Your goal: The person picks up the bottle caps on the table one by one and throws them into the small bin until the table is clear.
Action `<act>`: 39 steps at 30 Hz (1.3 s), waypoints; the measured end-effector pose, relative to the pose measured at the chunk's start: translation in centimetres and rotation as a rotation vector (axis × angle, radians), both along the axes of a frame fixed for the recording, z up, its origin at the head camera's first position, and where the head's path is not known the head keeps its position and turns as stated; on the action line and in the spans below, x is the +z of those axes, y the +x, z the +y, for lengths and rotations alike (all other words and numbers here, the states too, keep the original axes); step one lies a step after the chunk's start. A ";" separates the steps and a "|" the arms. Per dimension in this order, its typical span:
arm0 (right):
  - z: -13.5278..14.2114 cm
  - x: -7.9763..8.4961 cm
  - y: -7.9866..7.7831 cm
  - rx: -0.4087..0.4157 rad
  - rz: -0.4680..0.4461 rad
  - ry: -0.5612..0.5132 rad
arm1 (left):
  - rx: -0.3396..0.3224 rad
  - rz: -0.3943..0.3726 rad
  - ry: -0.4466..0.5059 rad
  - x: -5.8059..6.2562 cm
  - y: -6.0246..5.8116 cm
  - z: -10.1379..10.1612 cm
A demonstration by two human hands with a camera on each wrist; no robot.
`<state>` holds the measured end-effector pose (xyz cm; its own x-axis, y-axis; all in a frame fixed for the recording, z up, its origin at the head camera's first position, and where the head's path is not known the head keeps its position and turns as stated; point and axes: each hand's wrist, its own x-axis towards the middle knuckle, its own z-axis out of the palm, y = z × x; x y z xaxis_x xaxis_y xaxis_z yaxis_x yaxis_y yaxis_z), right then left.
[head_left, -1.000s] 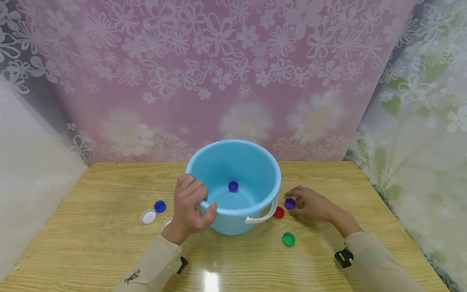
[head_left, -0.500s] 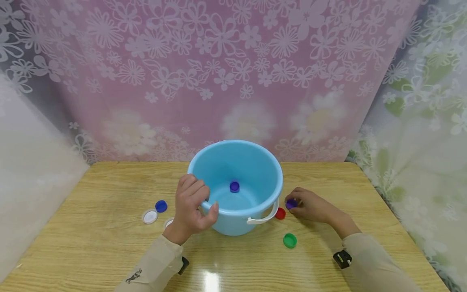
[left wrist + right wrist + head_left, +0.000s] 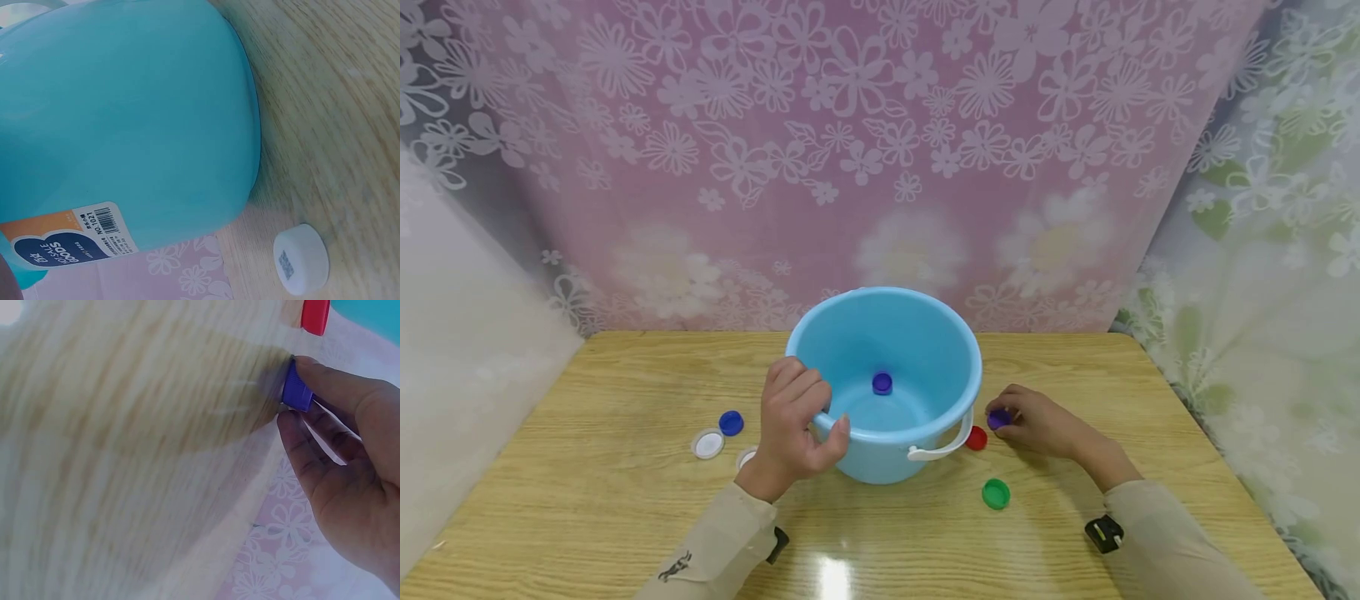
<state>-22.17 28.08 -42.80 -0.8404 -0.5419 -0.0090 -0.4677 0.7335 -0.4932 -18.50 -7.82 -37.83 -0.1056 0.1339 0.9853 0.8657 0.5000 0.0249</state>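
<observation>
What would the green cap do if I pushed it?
The green cap would probably slide, not roll, because it lies flat on the table. It looks light, since it's shallow and hollow. Its neat round shape suggests stiff plastic.

Pink floral curtain (image 3: 850, 167) is hanging behind wood-grain table (image 3: 610, 500).
Pale leaf-print cloth (image 3: 1277, 250) is covering right side, whitish cloth (image 3: 467, 358) left; bright glare (image 3: 834, 577) is showing near front.

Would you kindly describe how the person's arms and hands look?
The left sleeve and right sleeve are beige and long, the left with a dark printed motif. A small black device sits near the end of each. The left hand and right hand are ungloved.
</observation>
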 end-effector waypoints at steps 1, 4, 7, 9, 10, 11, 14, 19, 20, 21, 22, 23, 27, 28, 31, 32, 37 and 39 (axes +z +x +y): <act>-0.1 0.0 0.0 0.002 -0.002 0.000 | 0.001 0.001 0.003 0.0 0.1 0.0; -0.2 0.0 0.0 0.006 0.000 0.002 | 0.002 0.002 0.010 0.0 0.2 -0.1; -0.2 0.0 0.1 0.006 0.014 0.005 | 0.003 -0.006 0.008 0.0 0.1 -0.1; -0.1 0.0 0.2 0.003 0.030 0.008 | 0.005 -0.013 0.004 -0.1 0.1 -0.2; -0.1 0.0 0.2 0.000 0.033 0.005 | 0.006 -0.014 0.000 0.0 0.0 -0.2; -0.1 0.0 0.2 -0.001 0.037 0.006 | 0.006 -0.015 -0.003 0.0 -0.1 -0.2; -0.1 0.1 0.2 0.004 0.034 0.002 | 0.007 -0.009 -0.007 0.0 -0.2 -0.2; -0.1 0.0 0.1 0.018 0.023 -0.007 | 0.015 -0.007 -0.007 -0.1 -0.2 -0.3; 0.0 0.0 0.1 0.019 0.022 -0.009 | 0.016 -0.007 -0.007 -0.1 -0.2 -0.3; 0.0 0.0 0.1 0.018 0.020 -0.008 | 0.016 -0.007 -0.006 -0.1 -0.2 -0.3; 0.0 0.0 0.1 0.015 0.019 -0.006 | 0.015 -0.005 -0.005 -0.1 -0.2 -0.2; 0.1 0.1 0.1 0.009 0.016 -0.005 | 0.013 -0.003 -0.004 -0.1 -0.2 -0.2; 0.4 0.6 0.2 -0.008 0.027 -0.013 | 0.007 0.004 -0.002 0.0 -0.2 -0.1; 0.4 0.9 0.2 -0.010 0.035 -0.021 | 0.006 0.005 -0.002 0.0 -0.2 0.0; 0.6 1.7 0.4 0.000 0.074 -0.046 | 0.007 0.003 -0.005 0.0 -0.1 0.0; 0.6 2.0 0.4 -0.001 0.086 -0.050 | 0.008 0.002 -0.006 0.0 -0.1 0.0; 0.6 3.5 0.4 -0.032 0.147 -0.043 | 0.012 -0.010 -0.009 0.0 0.0 -0.1; 0.6 4.1 0.4 -0.053 0.167 -0.046 | 0.013 -0.011 -0.009 0.0 0.0 -0.2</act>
<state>-21.81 28.70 -38.69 -0.8556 -0.4931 0.1571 -0.5071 0.7378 -0.4455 -18.52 -7.98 -37.80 -0.1181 0.1417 0.9828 0.8587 0.5116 0.0294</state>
